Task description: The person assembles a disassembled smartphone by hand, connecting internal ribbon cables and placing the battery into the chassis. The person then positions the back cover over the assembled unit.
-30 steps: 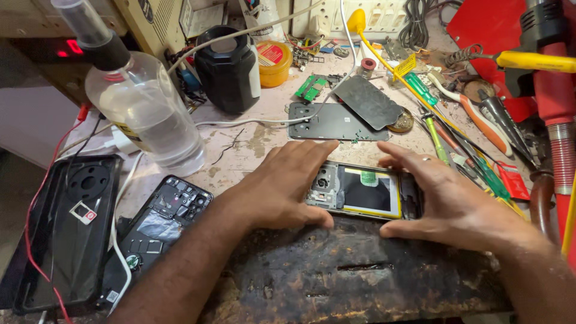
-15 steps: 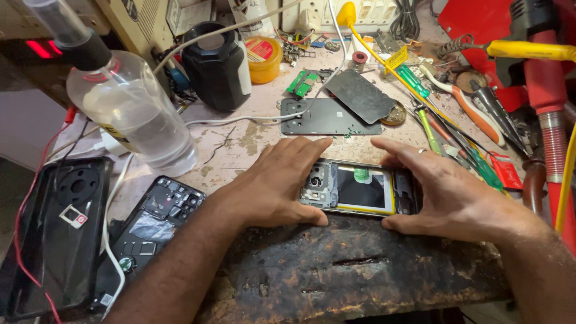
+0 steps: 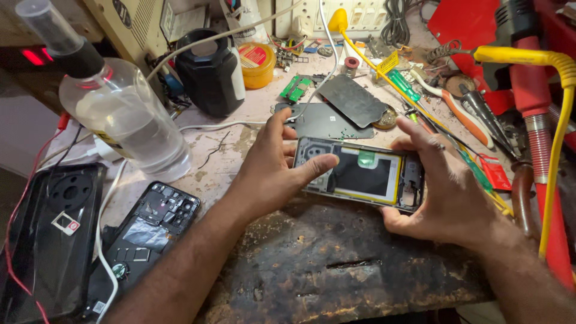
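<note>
head-worn camera, looking steeply down and forward, close over a cluttered workbench (image 3: 240, 150), single view only

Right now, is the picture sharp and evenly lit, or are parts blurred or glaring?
Head view: the opened phone between the left hand and right hand is sharp under soft light; the near clear bottle looks bulged and shows faint glare; the bottom left corner falls dark.

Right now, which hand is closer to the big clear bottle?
Left. The left hand grips the opened phone at its left end, beside the clear bottle. The right hand holds the phone's far end, farther away.
</note>
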